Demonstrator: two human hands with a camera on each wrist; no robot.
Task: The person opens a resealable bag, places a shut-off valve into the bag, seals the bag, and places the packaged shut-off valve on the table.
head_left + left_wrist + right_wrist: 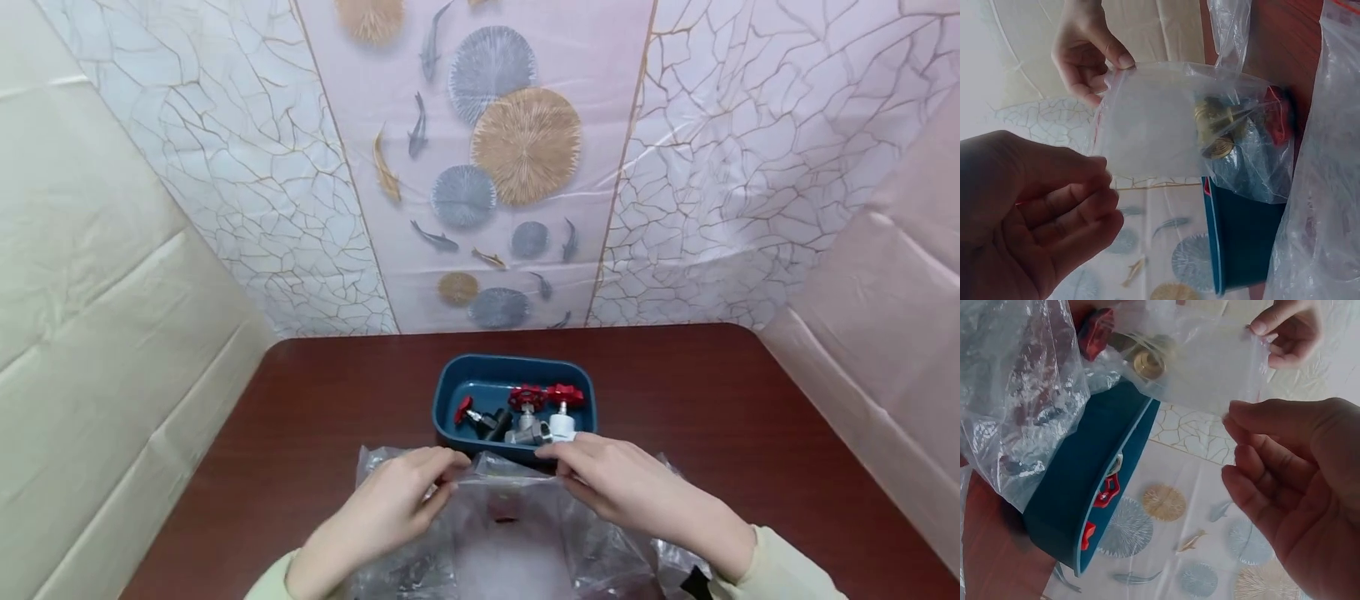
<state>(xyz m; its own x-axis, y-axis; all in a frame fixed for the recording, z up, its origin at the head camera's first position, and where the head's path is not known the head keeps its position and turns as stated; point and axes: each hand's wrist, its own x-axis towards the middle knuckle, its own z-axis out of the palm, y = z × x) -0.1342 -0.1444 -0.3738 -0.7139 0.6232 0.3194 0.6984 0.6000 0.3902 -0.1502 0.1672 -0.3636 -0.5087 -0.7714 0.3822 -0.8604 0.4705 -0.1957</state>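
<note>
Dark red-brown tabletop [675, 392], rounded far corners, set btwn pale padded side walls [97, 333]. Back wall [360, 225]: ctr panel w/ gold & grey-blue discs and fish; flanking panels w/ gold crackle lines. Blue bin [517, 360] stands nr ctr of tabletop, holding three valves: black valve [491, 425] w/ red wheel at L; silver valve [528, 429], red wheel, in mid; white valve [562, 425], red wheel, at R. Crumpled plastic [412, 567] lies on the near side of the bin, both sides of ctr.

Fingers: L hand [397, 492] pinches one top corner of a clear bag [1154, 125] btwn thumb & index, tips together; other fingers loosely bent, clear of the film. R hand [630, 492] pinches the opp. corner likewise, its remaining fingers curled, so the mouth edge, w/ a red line, is stretched btwn the hands. Bag is just beside the bin, person's side; in its lower end, a brass valve [1216, 125] w/ red handwheel [1279, 115] lowermost. Whether bag bottom touches tabletop: can't tell.
</note>
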